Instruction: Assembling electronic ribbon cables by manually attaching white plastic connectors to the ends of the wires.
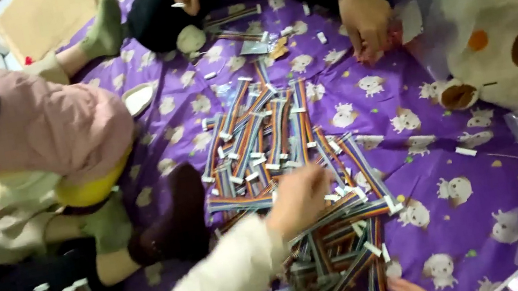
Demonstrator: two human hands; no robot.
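While the left hand [296, 197], fingers blurred beyond telling, reaches into the heap of rainbow-striped flat ribbon cables [290, 161] on the purple printed cloth [397, 82], the picking step seems under way, and closing on one cable looks next.

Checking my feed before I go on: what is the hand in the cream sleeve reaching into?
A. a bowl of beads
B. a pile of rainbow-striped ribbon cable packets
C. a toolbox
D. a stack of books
B: the left hand sits on the pile of rainbow-striped cable packets spread on the purple printed sheet.
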